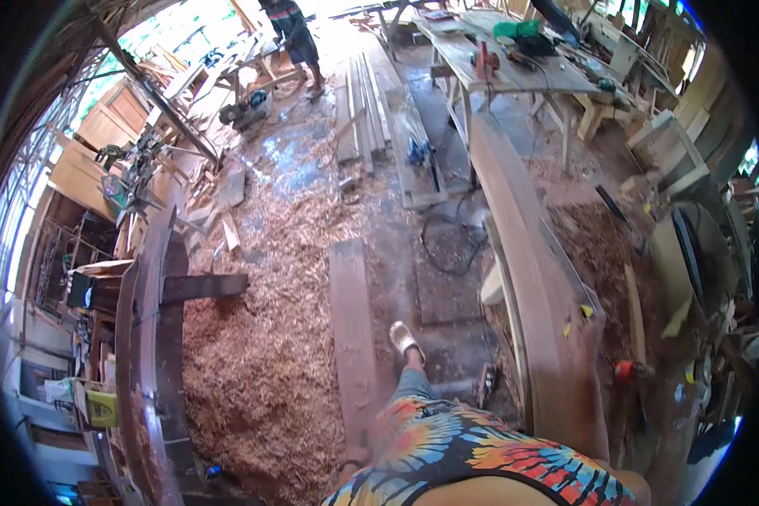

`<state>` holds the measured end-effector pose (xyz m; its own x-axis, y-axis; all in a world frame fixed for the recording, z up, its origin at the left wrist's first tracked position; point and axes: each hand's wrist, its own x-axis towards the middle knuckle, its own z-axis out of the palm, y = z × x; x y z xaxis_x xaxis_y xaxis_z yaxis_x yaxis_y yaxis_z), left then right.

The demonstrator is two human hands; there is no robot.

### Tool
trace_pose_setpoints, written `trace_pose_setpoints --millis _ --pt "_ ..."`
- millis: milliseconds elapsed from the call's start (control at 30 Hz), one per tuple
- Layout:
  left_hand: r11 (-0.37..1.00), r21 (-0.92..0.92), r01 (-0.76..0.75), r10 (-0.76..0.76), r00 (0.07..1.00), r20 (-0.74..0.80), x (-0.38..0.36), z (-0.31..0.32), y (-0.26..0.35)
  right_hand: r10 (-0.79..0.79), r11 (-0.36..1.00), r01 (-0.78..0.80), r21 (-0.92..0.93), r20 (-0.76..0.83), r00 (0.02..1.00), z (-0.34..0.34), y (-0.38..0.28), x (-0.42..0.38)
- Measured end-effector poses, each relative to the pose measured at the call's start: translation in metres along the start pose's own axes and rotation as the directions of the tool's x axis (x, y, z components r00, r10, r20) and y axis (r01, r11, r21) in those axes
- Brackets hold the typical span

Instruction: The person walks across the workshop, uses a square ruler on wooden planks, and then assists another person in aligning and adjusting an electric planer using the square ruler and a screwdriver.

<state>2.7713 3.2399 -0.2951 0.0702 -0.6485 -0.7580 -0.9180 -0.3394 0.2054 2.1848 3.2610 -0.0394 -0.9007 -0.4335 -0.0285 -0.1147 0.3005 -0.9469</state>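
Note:
Neither of my hands can be made out. At the bottom is my tie-dye patterned top (472,447), with one foot in a light clog (403,337) stepping out in front of it. A small brownish shape beside the top's left edge is too unclear to name. Left of the foot, a long wooden plank (352,320) lies on the floor along a thick spread of wood shavings (261,371). To the right, a long, wide board (535,261) runs from the lower right toward a workbench.
A workbench (514,72) at the back right bears tools and a green item. Another person (295,38) stands at the back left. Long boards (364,105) lie on the floor ahead. A dark cable (447,253) is coiled near the wide board. A dark timber (156,337) stands at left.

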Motion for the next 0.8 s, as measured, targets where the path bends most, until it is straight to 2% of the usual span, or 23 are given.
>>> trace_pose_setpoints --millis 67,100,167,233,267,300,333,400,433,467,500,533,567,600,633,733,800 --pt "0.987 0.084 -0.137 0.140 0.990 -0.026 0.050 -0.001 0.015 0.048 0.999 -0.047 0.007 -0.070 0.996 0.029 -0.001 0.014" --pt "0.955 0.163 -0.249 0.263 0.962 -0.070 0.084 0.001 0.015 0.081 0.996 -0.076 0.042 -0.131 0.988 0.044 -0.002 0.023" --pt "0.843 0.334 -0.422 0.492 0.855 -0.165 0.140 -0.002 0.014 0.190 0.975 -0.157 0.159 -0.222 0.956 0.081 -0.007 0.040" --pt "0.741 0.474 -0.476 0.632 0.733 -0.252 0.178 -0.029 0.039 0.288 0.924 -0.250 0.290 -0.095 0.953 0.129 -0.043 0.048" --pt "0.829 0.340 -0.443 0.502 0.858 -0.106 0.196 -0.059 0.053 0.299 0.895 -0.306 0.325 0.074 0.951 0.154 -0.068 0.048" --pt "0.913 0.227 -0.338 0.335 0.941 0.055 0.183 -0.119 0.100 0.300 0.865 -0.370 0.338 0.242 0.923 0.181 -0.101 0.046" --pt "0.966 0.170 -0.195 0.159 0.966 0.204 0.156 -0.192 0.160 0.249 0.803 -0.430 0.412 0.423 0.871 0.205 -0.127 0.044" --pt "0.885 0.395 -0.246 0.255 0.967 0.031 0.214 -0.237 0.179 0.018 0.744 -0.472 0.474 0.691 0.722 0.251 -0.197 0.041" --pt "0.913 0.352 -0.207 0.214 0.977 0.020 0.255 -0.253 0.180 -0.143 0.752 -0.440 0.491 0.773 0.617 0.273 -0.239 0.041" --pt "0.937 0.308 -0.164 0.170 0.985 0.006 0.292 -0.272 0.182 -0.212 0.716 -0.510 0.477 0.844 0.492 0.292 -0.268 0.041" --pt "0.972 0.195 -0.130 0.143 0.988 -0.056 0.318 -0.293 0.187 -0.163 0.646 -0.661 0.381 0.915 0.369 0.305 -0.299 0.037" --pt "0.992 0.077 -0.100 0.109 0.987 -0.114 0.339 -0.312 0.196 -0.199 0.720 -0.614 0.324 0.944 0.264 0.319 -0.318 0.041" --pt "0.956 -0.272 -0.111 0.081 0.990 -0.119 0.340 -0.333 0.220 -0.221 0.787 -0.555 0.270 0.963 0.154 0.334 -0.334 0.048" --pt "0.803 -0.587 -0.107 0.051 0.993 -0.111 0.334 -0.351 0.244 -0.297 0.810 -0.516 0.277 0.954 0.046 0.352 -0.352 0.055" --pt "0.800 -0.585 -0.133 0.061 0.988 -0.142 0.357 -0.355 0.248 -0.360 0.829 -0.480 0.287 0.930 -0.067 0.373 -0.365 0.062" --pt "0.793 -0.595 -0.128 0.092 0.992 -0.091 0.383 -0.368 0.275 -0.561 0.746 -0.554 0.370 0.797 -0.223 0.432 -0.375 0.077" --pt "0.825 -0.556 -0.100 0.101 0.994 -0.029 0.400 -0.372 0.288 -0.635 0.694 -0.643 0.323 0.695 -0.337 0.471 -0.388 0.095"
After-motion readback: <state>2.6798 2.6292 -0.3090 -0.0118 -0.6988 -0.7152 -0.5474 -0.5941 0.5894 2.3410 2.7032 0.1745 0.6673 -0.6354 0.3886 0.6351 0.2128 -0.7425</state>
